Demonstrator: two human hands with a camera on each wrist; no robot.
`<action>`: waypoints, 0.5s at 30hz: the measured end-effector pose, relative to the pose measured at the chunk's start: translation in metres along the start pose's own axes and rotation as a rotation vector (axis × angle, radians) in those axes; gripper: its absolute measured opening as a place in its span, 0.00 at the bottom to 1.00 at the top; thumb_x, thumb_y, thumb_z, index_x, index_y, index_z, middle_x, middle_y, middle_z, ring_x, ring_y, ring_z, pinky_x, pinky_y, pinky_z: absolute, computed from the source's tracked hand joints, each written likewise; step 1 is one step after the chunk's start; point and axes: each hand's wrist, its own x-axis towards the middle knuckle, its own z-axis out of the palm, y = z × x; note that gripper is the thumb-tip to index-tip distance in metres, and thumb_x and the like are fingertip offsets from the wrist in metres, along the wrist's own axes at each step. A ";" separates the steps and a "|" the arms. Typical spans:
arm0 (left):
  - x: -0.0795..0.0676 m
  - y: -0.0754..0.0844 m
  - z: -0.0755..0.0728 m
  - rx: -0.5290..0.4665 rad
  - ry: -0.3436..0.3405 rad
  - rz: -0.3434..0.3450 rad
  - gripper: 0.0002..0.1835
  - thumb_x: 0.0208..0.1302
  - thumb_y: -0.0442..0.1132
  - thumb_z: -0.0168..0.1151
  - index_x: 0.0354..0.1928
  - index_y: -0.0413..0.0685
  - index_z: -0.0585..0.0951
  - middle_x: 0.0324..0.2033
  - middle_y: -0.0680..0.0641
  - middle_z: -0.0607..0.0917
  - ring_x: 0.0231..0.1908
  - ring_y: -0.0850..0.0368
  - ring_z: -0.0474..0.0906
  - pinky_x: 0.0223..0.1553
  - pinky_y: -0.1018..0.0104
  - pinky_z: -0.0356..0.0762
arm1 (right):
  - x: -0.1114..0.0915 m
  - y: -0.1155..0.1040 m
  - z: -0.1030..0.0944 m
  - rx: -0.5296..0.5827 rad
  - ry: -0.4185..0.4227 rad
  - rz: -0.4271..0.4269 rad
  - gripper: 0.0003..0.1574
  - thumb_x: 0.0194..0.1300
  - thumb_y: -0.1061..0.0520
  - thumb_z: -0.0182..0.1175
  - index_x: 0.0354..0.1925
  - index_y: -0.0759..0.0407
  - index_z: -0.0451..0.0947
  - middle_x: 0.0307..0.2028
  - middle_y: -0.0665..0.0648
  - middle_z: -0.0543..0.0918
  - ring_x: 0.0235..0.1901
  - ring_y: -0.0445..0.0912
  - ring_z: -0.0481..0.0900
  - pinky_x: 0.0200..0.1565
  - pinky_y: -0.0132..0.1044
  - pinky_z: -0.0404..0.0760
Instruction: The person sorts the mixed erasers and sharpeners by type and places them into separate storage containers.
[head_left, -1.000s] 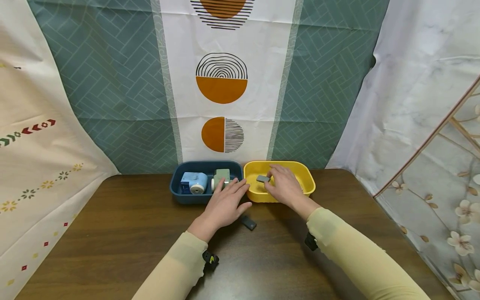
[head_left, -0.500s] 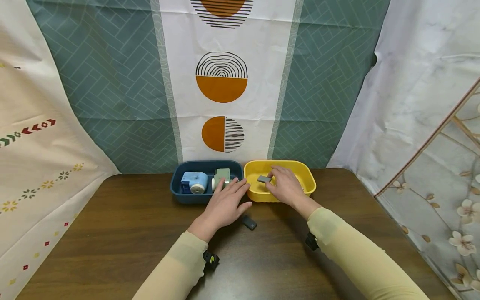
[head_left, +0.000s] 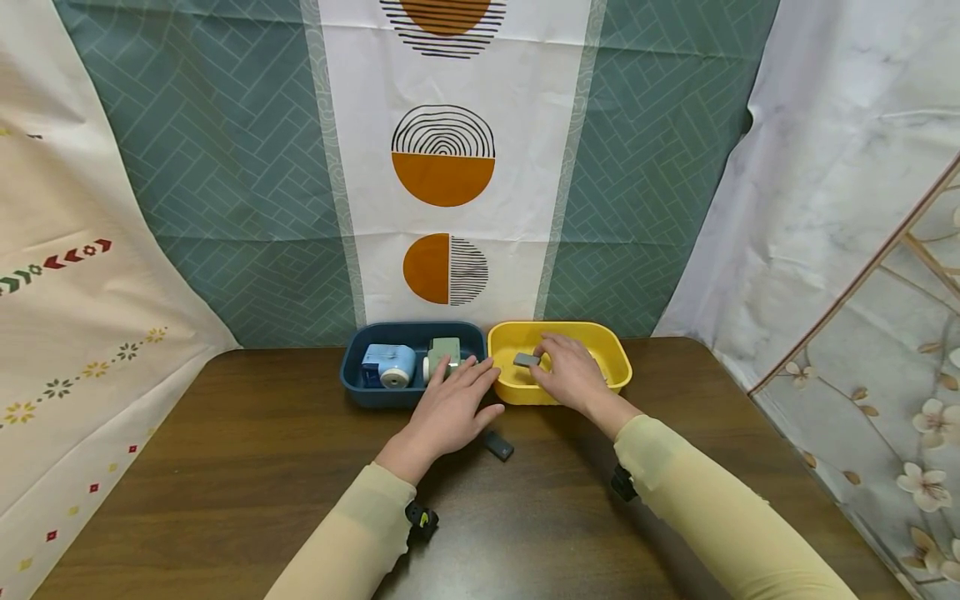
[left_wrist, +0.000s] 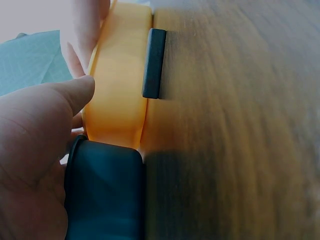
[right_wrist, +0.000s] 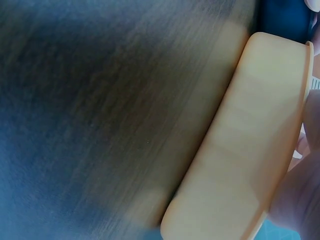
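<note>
My right hand (head_left: 572, 372) reaches over the yellow bin (head_left: 618, 354) and pinches a small flat grey block (head_left: 527, 360) between thumb and fingers. With fingers spread and fairly straight, my left hand (head_left: 448, 407) lies over the front right corner of the dark blue bin (head_left: 352, 387), where the two bins meet. In the left wrist view its thumb (left_wrist: 82, 92) is beside the yellow bin's rim. Behind the left fingers sits a pale green object (head_left: 446, 350) with a white round part, partly hidden. A light blue object (head_left: 388, 364) with a white round end lies to its left.
A small dark grey block (head_left: 498, 445) lies on the brown wooden table (head_left: 247, 467) just in front of the bins. It also shows beside the yellow bin in the left wrist view. Patterned cloth (head_left: 247, 192) hangs behind the table and along both sides.
</note>
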 end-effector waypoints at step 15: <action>0.001 0.000 0.001 0.002 0.013 0.014 0.36 0.84 0.59 0.60 0.84 0.51 0.70 0.84 0.49 0.67 0.85 0.45 0.56 0.85 0.36 0.36 | -0.002 0.002 0.001 -0.003 0.051 -0.076 0.26 0.82 0.47 0.65 0.65 0.64 0.83 0.78 0.69 0.72 0.78 0.66 0.68 0.82 0.64 0.56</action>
